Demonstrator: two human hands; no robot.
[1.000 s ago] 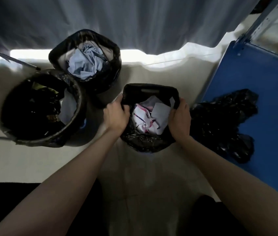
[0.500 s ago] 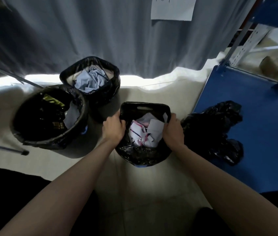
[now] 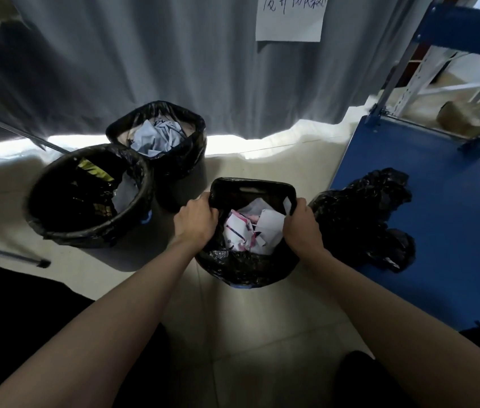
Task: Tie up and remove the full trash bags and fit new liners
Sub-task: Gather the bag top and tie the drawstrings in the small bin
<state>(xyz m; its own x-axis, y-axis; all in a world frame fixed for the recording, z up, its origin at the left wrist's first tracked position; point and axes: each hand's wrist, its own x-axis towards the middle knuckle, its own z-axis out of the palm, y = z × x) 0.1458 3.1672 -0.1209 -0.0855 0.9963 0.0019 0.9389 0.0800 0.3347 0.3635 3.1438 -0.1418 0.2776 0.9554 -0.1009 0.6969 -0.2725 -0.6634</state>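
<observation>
Head view is showing the nearest trash bag (image 3: pixel 247 266) sitting in a small bin on the floor, directly in front of the person, with both hands working at its rim. Judged from its crumpled, glossy black film, the bag is going to handle as soft, thin and somewhat slippery; the load of crumpled paper (image 3: pixel 250 231) is suggesting a light lift, though the film may tear if pulled against the bin edge. The best hold is looking to be the loose film folded over the rim, gathered at opposite sides before tying. The left hand (image 3: pixel 196 220) is gripping the left edge of the rim, its fingers curled over the liner; the right hand (image 3: pixel 300 226) is gripping the right edge likewise. The paper inside is showing white with pink and dark markings, filling the bag to near the top. Beyond it, a second lined bin (image 3: pixel 159 142) holding pale blue paper is standing near the grey curtain (image 3: pixel 144 54), and a round lined bin (image 3: pixel 85 192) is standing to its left, touching it. A heap of black bags (image 3: pixel 365 213) is lying just beside the right hand on a blue platform (image 3: pixel 439 231). No bag is yet tied.
</observation>
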